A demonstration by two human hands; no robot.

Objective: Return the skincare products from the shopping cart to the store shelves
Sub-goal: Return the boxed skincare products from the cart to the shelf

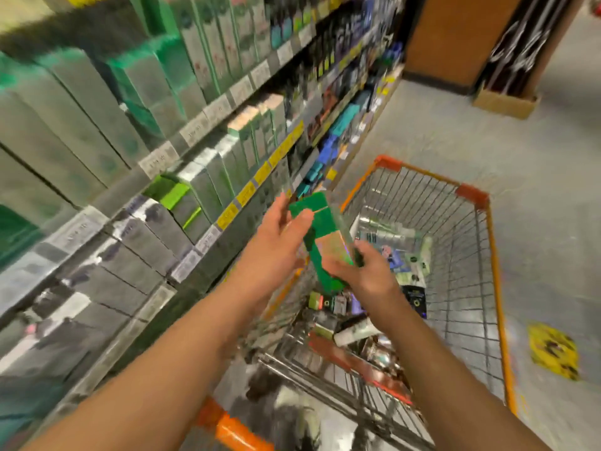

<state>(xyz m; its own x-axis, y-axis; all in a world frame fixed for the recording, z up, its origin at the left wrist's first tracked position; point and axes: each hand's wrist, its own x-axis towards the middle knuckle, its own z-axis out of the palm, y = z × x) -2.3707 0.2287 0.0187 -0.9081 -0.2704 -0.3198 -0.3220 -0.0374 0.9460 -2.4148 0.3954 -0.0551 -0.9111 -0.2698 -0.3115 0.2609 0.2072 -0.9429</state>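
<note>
A tall green product box (320, 229) hangs above the near left corner of the orange-rimmed wire shopping cart (471, 196). My left hand (276, 236) grips its upper end, thumb across the green top. My right hand (361, 271) holds its lower end from the right side. Several more skincare boxes and tubes (390, 255) lie in the cart's basket. The store shelves (201, 125) run along the left, packed with rows of grey-green and white boxes. The whole view is blurred by motion.
Yellow and white price tags (247, 193) line the shelf edges. An orange-brown pillar (455, 37) and a cardboard box (504, 102) stand at the far end of the aisle. A yellow floor sticker (553, 351) lies right of the cart on grey floor.
</note>
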